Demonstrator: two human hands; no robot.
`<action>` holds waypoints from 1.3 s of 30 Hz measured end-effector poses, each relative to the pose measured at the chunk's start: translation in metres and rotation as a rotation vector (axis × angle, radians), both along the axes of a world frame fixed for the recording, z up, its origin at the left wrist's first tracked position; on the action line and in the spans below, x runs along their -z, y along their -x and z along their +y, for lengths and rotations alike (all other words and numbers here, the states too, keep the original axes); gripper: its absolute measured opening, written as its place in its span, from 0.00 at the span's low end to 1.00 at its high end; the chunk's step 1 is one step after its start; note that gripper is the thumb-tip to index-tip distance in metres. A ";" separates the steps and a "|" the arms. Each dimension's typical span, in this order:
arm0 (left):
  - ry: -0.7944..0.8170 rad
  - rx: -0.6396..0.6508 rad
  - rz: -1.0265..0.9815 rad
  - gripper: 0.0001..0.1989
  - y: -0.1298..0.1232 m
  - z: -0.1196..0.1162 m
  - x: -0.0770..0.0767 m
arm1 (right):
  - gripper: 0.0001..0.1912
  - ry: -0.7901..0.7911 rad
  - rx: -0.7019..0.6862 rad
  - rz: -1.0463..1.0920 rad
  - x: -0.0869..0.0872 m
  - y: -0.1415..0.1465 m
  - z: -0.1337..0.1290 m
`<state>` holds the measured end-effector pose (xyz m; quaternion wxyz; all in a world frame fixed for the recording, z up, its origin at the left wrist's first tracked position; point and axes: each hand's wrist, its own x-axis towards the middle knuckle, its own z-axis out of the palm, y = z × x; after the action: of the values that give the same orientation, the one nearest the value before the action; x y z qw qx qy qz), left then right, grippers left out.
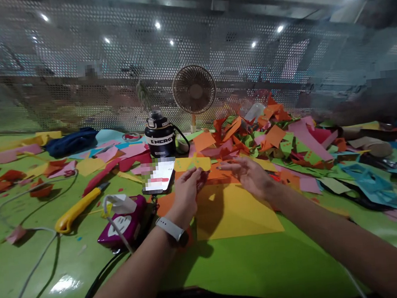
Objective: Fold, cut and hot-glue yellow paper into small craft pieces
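My left hand (pixel 188 190), with a watch on the wrist, has its fingers closed on a small yellow paper (pixel 199 163) that stretches out beyond the fingertips. Facing it, my right hand (pixel 251 174) is held with its fingers stretched out and apart, holding nothing that I can see. Both hands are above a larger yellow sheet (pixel 246 214) lying on the green table. Orange paper (pixel 220 175) lies behind that sheet, between the two hands.
A lit phone (pixel 162 177), a black bottle (pixel 160 138) and a fan (pixel 194 90) stand or lie beyond. Scraps are heaped (pixel 253 135) at the back right. A yellow-handled cutter (pixel 78 209), a purple case (pixel 122 225) and cables are at the left.
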<state>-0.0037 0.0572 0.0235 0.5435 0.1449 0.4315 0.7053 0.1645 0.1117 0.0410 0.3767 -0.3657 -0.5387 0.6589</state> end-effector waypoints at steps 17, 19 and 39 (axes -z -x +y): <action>-0.133 0.196 -0.056 0.08 -0.017 -0.014 0.009 | 0.31 -0.513 -0.032 -0.435 0.010 0.007 -0.029; -0.138 0.200 -0.058 0.09 -0.018 -0.014 0.009 | 0.33 -0.598 -0.024 -0.516 0.009 0.008 -0.032; -0.069 0.185 0.020 0.13 -0.023 -0.017 0.005 | 0.29 -1.090 0.010 -0.794 0.021 0.008 -0.035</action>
<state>0.0189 0.0402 0.0184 0.5967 0.2099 0.3969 0.6651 0.1566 0.0763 0.0198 0.2840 -0.3404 -0.8900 0.1067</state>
